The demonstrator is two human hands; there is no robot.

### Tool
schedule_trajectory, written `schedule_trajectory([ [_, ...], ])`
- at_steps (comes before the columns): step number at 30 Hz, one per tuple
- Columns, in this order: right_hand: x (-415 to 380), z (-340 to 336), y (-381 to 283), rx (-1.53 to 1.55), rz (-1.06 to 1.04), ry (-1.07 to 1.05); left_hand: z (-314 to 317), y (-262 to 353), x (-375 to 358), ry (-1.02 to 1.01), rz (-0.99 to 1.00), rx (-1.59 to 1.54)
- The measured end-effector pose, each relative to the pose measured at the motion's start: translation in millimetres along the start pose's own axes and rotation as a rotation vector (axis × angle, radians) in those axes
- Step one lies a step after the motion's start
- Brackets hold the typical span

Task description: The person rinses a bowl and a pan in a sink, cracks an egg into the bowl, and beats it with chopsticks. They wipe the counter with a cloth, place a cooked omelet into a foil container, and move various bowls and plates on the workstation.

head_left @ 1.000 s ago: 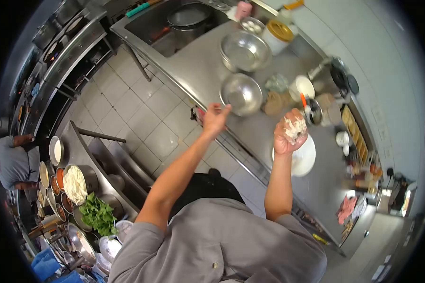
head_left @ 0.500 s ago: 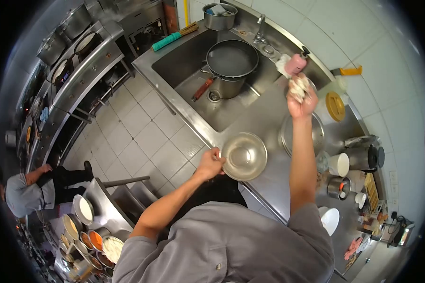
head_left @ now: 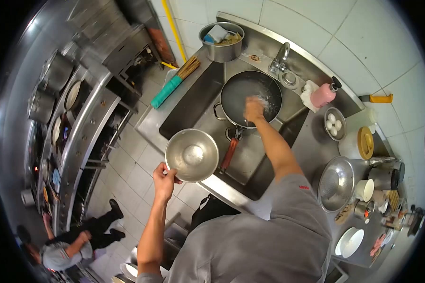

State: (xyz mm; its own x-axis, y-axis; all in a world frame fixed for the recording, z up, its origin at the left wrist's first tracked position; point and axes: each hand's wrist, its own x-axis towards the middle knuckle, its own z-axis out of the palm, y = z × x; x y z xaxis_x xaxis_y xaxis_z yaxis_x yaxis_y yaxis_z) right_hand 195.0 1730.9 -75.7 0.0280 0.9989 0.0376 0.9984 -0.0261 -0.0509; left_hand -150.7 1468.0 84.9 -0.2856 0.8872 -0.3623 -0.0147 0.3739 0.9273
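My left hand (head_left: 165, 181) grips the rim of a shiny metal bowl (head_left: 192, 152), thumb on the near edge, and the bowl has nothing in it. It hangs over the sink's front edge. My right hand (head_left: 254, 109) is inside a dark round pan (head_left: 235, 94) that sits over the sink (head_left: 264, 162). Motion smears its fingers, and white splashes show beside them, so I cannot tell what they hold. Below the pan, a wooden-looking red-brown handle (head_left: 229, 154) points toward me. A small metal bowl (head_left: 329, 133) on the counter holds several white eggs (head_left: 334, 123).
By the tap (head_left: 282, 54) stands a pink pump bottle (head_left: 323, 95). A bamboo brush with a green-wrapped handle (head_left: 167, 90) lies at the sink's left edge. A perforated metal colander (head_left: 336, 184) stands at right. Another person (head_left: 63, 252) is by the stoves at lower left.
My right hand has moved left from beside the pink bottle into the pan. My left hand has carried the metal bowl left, over the sink's edge. The view has turned and shifted.
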Motion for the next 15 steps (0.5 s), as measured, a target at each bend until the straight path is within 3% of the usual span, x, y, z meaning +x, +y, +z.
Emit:
schedule_trajectory([
  [3, 25.2, -22.1, 12.6, 0.048, -0.415, 0.015, -13.3, 11.4, 35.5, -0.014, -0.021, 0.019],
  [4, 45.8, -5.9, 23.9, 0.336, -0.098, 0.106, -17.2, 12.4, 44.7, -0.02, -0.032, 0.034],
  [5, 51.2, 11.1, 42.7, 0.447, 0.016, 0.247, -22.0, 12.5, 54.5, -0.037, -0.046, 0.05],
  [7, 51.5, -64.7, 49.2, 0.758, 0.234, 0.545, -22.6, 11.8, 74.9, -0.065, -0.074, 0.06],
  [8, 60.0, -79.9, 54.9, 0.673, 0.29, 0.783, -18.9, 10.9, 84.5, -0.084, -0.071, 0.049],
  [11, 70.8, -109.5, 76.9, 0.606, 0.154, 0.71, -8.4, 2.1, 113.7, -0.205, -0.127, 0.064],
  [12, 62.0, -122.0, 67.8, 0.451, 0.131, 0.616, -1.7, 9.5, 120.7, -0.231, -0.15, 0.121],
  [15, 52.1, -98.8, 75.6, 0.184, 0.037, 0.114, 14.3, 17.9, 144.4, -0.329, -0.084, 0.12],
])
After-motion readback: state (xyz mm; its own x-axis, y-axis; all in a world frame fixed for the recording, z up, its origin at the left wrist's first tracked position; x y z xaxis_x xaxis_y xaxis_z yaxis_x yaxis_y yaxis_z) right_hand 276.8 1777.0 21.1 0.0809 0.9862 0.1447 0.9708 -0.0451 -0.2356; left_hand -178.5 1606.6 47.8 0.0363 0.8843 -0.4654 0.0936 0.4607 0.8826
